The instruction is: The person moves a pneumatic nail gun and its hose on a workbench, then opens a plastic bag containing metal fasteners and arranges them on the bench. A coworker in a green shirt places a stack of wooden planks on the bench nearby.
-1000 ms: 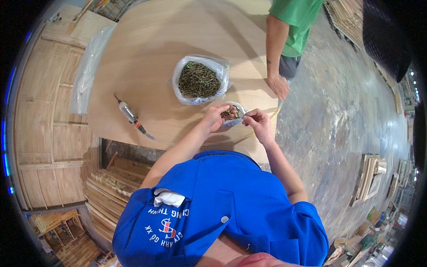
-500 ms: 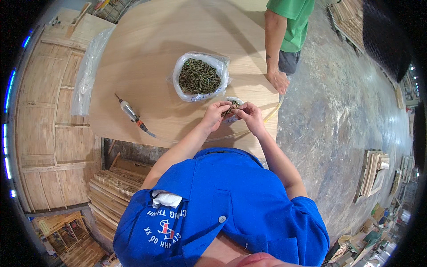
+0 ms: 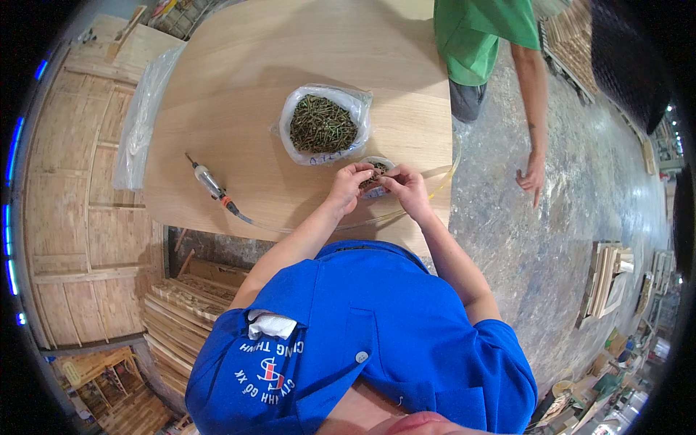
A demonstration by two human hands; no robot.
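Observation:
A small white tub (image 3: 375, 193) of dark, thin pieces that look like screws stands near the table's front edge. My left hand (image 3: 350, 188) is closed at the tub's left side, thumb and fingers pinched over its mouth. From the right my right hand (image 3: 407, 193) pinches at the same spot, its fingertips almost meeting the left ones. What lies between the fingertips is small, brownish and too fine to name. Just beyond, an open clear plastic bag (image 3: 296, 148) holds a heap of brown-green screws (image 3: 322, 125).
A powered screwdriver (image 3: 210, 181) with a hose lies on the wooden table (image 3: 232, 87) to my left. Plastic sheeting (image 3: 145, 123) runs along the left edge. A person in a green shirt (image 3: 478, 36) stands at the right edge. Stacked boards (image 3: 174, 326) lie below left.
The person in green has lifted a hand off the table corner and turned, an arm now hanging over the floor. My hands stay nearly in place above the tub.

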